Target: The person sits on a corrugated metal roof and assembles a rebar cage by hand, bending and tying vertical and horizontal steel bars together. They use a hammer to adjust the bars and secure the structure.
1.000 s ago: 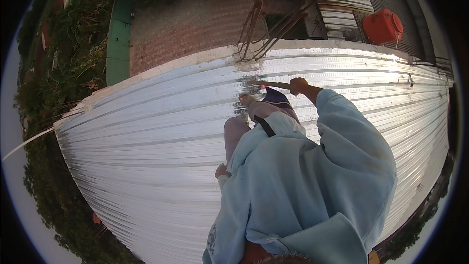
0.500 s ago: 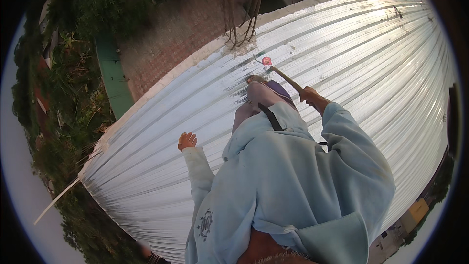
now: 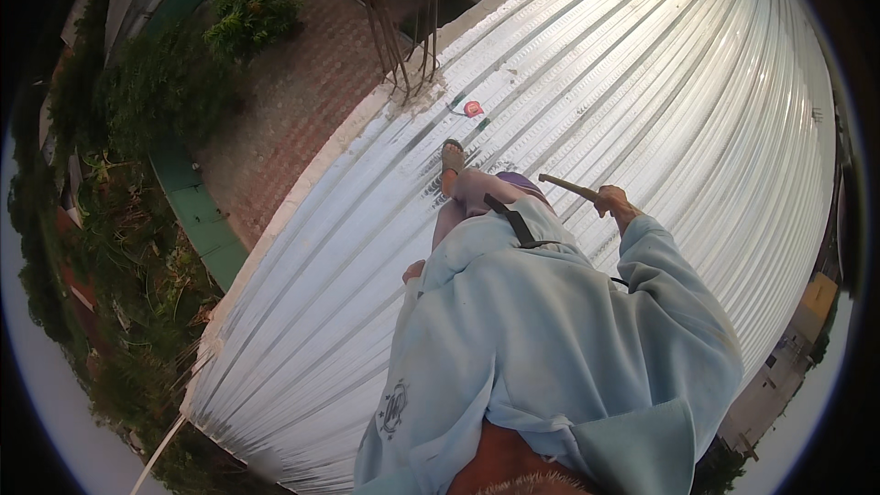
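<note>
I am on a shiny corrugated metal roof (image 3: 642,82) in a light blue hooded top. My right hand (image 3: 616,204) is raised at my right side, shut on the wooden handle of a tool (image 3: 566,186) that points left toward my bent knee; its head does not show. Only a small part of my left hand (image 3: 414,270) peeks out beside my left sleeve, close to the roof sheet, its fingers hidden. My sandalled foot (image 3: 452,159) rests on the sheet ahead. A small red object (image 3: 473,108) lies on the roof beyond the foot.
Rusty steel rods (image 3: 403,27) stick up at the roof's far edge. Beyond the pale roof edge (image 3: 302,197) lie a brick-paved yard (image 3: 302,101), a green strip (image 3: 188,202) and bushes far below. The roof falls away at right, above a yellow thing (image 3: 819,298).
My left hand, stretched out over the roof half a second ago, is now drawn in against my body. My right hand with the tool has dropped lower and to the right.
</note>
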The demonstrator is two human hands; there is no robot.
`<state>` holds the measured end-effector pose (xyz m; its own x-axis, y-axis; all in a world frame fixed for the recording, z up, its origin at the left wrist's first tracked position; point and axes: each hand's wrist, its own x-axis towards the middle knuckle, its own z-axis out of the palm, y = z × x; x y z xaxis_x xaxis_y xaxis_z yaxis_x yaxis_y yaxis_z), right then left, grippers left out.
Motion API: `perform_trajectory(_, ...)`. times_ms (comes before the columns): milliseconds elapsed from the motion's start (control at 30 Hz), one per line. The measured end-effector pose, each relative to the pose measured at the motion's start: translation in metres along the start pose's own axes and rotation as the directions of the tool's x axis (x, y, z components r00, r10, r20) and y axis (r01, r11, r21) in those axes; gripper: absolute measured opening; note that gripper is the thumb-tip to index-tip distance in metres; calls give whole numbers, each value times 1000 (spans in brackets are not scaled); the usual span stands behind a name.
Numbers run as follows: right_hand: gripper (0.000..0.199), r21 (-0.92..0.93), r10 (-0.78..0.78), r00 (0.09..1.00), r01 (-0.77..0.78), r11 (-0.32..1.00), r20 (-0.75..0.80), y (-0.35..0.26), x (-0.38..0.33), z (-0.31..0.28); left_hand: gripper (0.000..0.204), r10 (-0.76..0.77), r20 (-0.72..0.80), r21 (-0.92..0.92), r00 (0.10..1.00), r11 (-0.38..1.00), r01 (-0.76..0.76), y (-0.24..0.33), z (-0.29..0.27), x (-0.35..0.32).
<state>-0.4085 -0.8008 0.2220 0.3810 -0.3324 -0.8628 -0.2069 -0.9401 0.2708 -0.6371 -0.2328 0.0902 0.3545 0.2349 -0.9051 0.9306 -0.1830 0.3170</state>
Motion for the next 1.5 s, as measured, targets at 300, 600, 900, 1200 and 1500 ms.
perform_trajectory(300,15,-39,-88,993,91,995,73,-62,1,12,29,-44,-155,-433,987,901,-28,135,-149,38)
perform_trajectory(600,22,338,-90,992,115,934,-88,-161,-9,33,35,20,-318,-361,948,922,-141,274,-284,66)
perform_trajectory(900,24,758,31,992,-112,642,120,-259,-61,27,32,715,-45,-207,698,677,-706,571,-251,-16)
perform_trajectory(1200,25,939,2,945,-324,114,326,-359,-128,54,46,987,157,-404,20,83,-911,777,-206,-144)
perform_trajectory(1500,22,892,-104,911,-411,-189,398,-425,-119,55,63,930,335,-572,153,330,-751,800,-85,-128)
